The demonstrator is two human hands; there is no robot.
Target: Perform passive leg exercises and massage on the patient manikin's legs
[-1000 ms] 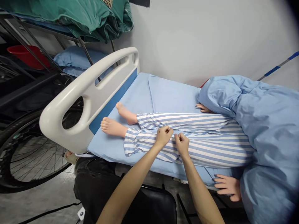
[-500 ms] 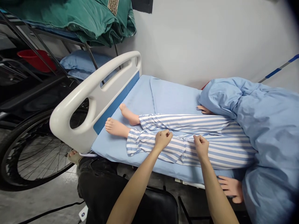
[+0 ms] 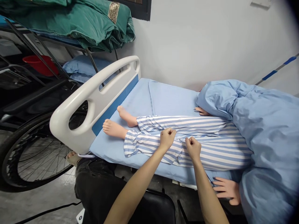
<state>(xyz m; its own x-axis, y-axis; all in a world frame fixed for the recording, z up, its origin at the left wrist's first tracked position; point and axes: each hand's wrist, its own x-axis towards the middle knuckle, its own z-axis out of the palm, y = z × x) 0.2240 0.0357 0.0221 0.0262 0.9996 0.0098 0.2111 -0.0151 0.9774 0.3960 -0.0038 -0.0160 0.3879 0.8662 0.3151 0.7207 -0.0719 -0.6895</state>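
A manikin lies on the bed in blue-and-white striped trousers (image 3: 221, 152). Both of its bare feet (image 3: 114, 128) point toward the footboard. My left hand (image 3: 167, 138) is a closed fist over the lower part of the nearer leg. Close to its right, my right hand (image 3: 193, 148) is also balled into a fist, around knee height on the same leg. Nothing shows in either fist; whether they touch the cloth I cannot tell. A blue quilt (image 3: 268, 115) covers the upper body, and the manikin's hand (image 3: 227, 189) sticks out from under it at the near side.
The white footboard (image 3: 70, 105) closes off the left end of the light-blue sheet (image 3: 168, 96). Beyond it stand a wheelchair wheel (image 3: 4, 158), a red bucket (image 3: 40, 66) and a rack with a green blanket (image 3: 93, 25). A black chair (image 3: 156, 208) is beneath my arms.
My two fists have come closer together: the left shifted slightly right, the right moved left along the leg. The camera view has tilted up a little.
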